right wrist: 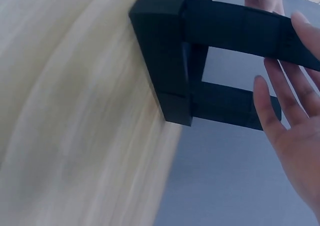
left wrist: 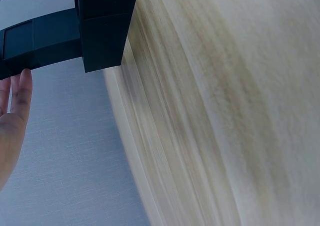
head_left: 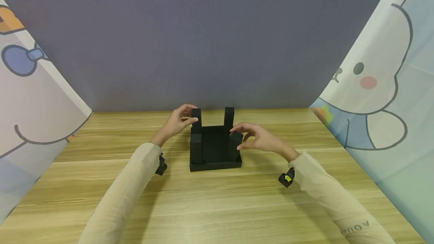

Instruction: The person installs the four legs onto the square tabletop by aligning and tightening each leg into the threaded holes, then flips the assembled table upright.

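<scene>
A black square tray-like base [head_left: 217,166] with an upright black post at each corner sits on the table in the head view. My left hand [head_left: 176,121] holds the far-left post [head_left: 197,127] near its top, thumb on the front side and fingers behind. Around the upper part of the near-right post [head_left: 234,148], which leans slightly, my right hand [head_left: 259,138] has its thumb and fingers on either side. Neither the near-left post [head_left: 196,150] nor the far-right post [head_left: 228,116] is touched. The left wrist view shows only part of the left hand [left wrist: 12,131].
The wood-grain table [head_left: 217,206] ends at a grey-blue panel [head_left: 210,40] just behind the base. Cartoon-printed cloths hang left [head_left: 34,104] and right [head_left: 383,86]. Each wrist wears a small black camera [head_left: 161,165].
</scene>
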A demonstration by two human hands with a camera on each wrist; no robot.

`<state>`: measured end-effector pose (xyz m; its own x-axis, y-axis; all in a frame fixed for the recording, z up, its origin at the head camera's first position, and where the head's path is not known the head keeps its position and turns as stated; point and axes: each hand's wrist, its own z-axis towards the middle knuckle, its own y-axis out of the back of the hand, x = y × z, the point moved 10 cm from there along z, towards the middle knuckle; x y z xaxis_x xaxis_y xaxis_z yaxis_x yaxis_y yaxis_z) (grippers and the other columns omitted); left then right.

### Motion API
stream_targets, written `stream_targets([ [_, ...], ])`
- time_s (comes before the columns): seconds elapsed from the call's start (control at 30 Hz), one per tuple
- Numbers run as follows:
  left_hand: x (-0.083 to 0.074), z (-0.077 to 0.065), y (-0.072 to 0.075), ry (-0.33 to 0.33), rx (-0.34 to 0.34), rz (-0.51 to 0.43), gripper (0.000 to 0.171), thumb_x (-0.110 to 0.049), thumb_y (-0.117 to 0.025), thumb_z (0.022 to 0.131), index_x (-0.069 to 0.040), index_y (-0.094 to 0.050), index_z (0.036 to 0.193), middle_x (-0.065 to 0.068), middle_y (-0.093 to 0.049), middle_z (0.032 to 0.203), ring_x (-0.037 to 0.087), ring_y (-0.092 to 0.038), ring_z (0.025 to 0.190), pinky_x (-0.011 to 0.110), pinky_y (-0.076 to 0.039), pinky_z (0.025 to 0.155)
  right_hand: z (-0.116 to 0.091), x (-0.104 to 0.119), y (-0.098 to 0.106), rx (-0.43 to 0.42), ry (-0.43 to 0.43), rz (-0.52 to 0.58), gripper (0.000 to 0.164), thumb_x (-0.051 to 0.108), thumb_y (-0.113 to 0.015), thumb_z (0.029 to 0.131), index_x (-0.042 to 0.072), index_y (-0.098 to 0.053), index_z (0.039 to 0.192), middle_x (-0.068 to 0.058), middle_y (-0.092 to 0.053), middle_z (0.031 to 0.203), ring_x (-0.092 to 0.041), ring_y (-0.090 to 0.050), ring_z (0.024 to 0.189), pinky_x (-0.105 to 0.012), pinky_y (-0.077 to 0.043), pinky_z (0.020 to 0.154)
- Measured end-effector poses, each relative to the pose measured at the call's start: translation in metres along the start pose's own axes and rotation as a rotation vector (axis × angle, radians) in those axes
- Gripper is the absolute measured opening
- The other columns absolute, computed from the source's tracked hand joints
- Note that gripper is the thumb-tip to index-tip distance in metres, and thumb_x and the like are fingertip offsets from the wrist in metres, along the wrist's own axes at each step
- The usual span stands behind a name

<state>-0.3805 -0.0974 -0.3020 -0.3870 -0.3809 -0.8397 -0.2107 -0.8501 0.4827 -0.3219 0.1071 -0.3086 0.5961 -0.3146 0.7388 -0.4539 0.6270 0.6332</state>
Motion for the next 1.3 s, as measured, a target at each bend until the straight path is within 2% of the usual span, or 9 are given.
stream_targets([
  [0.17,0.0,0.0003,-0.0004,0.003,0.001,-0.006,0.039,-0.009,-0.06,0.088,-0.002,-0.048,0.124,0.021,-0.05,0.119,0.035,-0.051,0.11,0.05,-0.043,0.094,-0.0022,-0.002,0.0027,-0.082,0.0,-0.022,0.049,0.018,-0.077,0.073,0.01,-0.057,0.117,-0.004,-0.056,0.118,-0.013,-0.054,0.1,-0.036,-0.053,0.074],
  [0.3,0.0009,0.0009,-0.0004,0.011,0.003,-0.014,0.039,-0.009,-0.06,0.088,-0.003,-0.048,0.124,0.02,-0.05,0.119,0.035,-0.05,0.11,0.05,-0.042,0.095,-0.0028,-0.0025,0.0037,-0.11,0.013,-0.033,0.047,0.016,-0.077,0.073,0.013,-0.057,0.115,-0.005,-0.056,0.118,-0.013,-0.053,0.099,-0.036,-0.053,0.073],
  [0.43,0.0013,0.0013,-0.0005,0.011,0.004,-0.016,0.038,-0.009,-0.06,0.088,-0.003,-0.048,0.124,0.02,-0.05,0.119,0.035,-0.05,0.11,0.05,-0.042,0.095,-0.0018,-0.002,0.0034,-0.092,0.03,-0.042,0.05,0.014,-0.076,0.074,0.009,-0.056,0.119,-0.009,-0.055,0.12,-0.015,-0.052,0.101,-0.038,-0.053,0.073],
  [0.63,0.0003,0.0016,-0.0003,-0.003,0.004,-0.018,0.038,-0.008,-0.059,0.088,-0.001,-0.048,0.124,0.022,-0.051,0.118,0.036,-0.051,0.109,0.05,-0.043,0.094,0.001,-0.0012,0.0044,-0.018,0.021,-0.04,0.053,0.014,-0.075,0.075,0.008,-0.053,0.123,-0.009,-0.054,0.123,-0.015,-0.05,0.105,-0.046,-0.051,0.077],
  [0.83,-0.0002,0.0023,-0.0001,-0.009,0.003,-0.033,0.039,-0.007,-0.06,0.088,0.0,-0.048,0.124,0.022,-0.051,0.116,0.035,-0.052,0.107,0.05,-0.043,0.094,0.002,-0.0001,0.005,0.01,0.018,-0.022,0.047,0.013,-0.074,0.077,0.007,-0.055,0.12,-0.011,-0.055,0.12,-0.014,-0.053,0.103,-0.044,-0.052,0.076],
  [1.0,0.0007,0.0025,0.0001,-0.007,0.005,-0.035,0.04,-0.006,-0.06,0.087,0.001,-0.047,0.124,0.022,-0.051,0.116,0.035,-0.052,0.106,0.05,-0.044,0.093,0.0012,-0.0014,0.0071,-0.055,0.003,-0.024,0.044,0.011,-0.076,0.074,0.007,-0.058,0.114,-0.01,-0.058,0.115,-0.014,-0.056,0.098,-0.037,-0.053,0.073],
  [1.17,0.0005,0.002,0.0004,-0.011,0.006,-0.018,0.04,-0.007,-0.06,0.088,0.0,-0.048,0.124,0.021,-0.052,0.116,0.034,-0.053,0.105,0.049,-0.045,0.09,-0.002,-0.0055,0.0071,-0.134,-0.018,-0.044,0.044,0.007,-0.077,0.072,0.005,-0.058,0.111,-0.011,-0.059,0.111,-0.018,-0.057,0.094,-0.036,-0.053,0.07],
  [1.3,-0.0005,0.0018,0.0003,-0.019,0.005,-0.004,0.039,-0.008,-0.06,0.088,0.0,-0.048,0.124,0.021,-0.052,0.115,0.034,-0.053,0.105,0.048,-0.045,0.089,-0.0046,-0.0064,0.0062,-0.158,-0.023,-0.053,0.044,0.006,-0.076,0.072,0.005,-0.057,0.112,-0.012,-0.058,0.111,-0.02,-0.056,0.094,-0.035,-0.053,0.07],
])
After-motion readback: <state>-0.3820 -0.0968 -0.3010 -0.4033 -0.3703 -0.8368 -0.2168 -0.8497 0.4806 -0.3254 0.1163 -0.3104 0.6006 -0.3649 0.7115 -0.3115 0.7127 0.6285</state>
